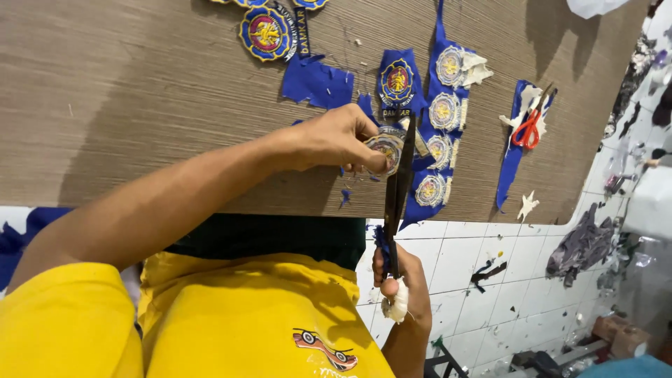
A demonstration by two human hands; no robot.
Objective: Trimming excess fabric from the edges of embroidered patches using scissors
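My left hand [334, 139] pinches a round embroidered patch [386, 148] just above the wooden board [126, 98]. Long black scissors [400, 189] run from my right hand [402, 283] up to that patch, their blades at its right edge. My right hand grips the scissor handles, which are wrapped in white cloth. A blue fabric strip [439, 119] carrying several round patches lies right of the held patch. One cut-out blue patch [397, 84] sits just above it.
Red-handled scissors [528, 128] rest on a blue scrap at the right. More finished patches [266, 31] and a blue offcut [316, 82] lie at the top. White tiled floor [462, 266] with fabric scraps lies beyond the board's edge.
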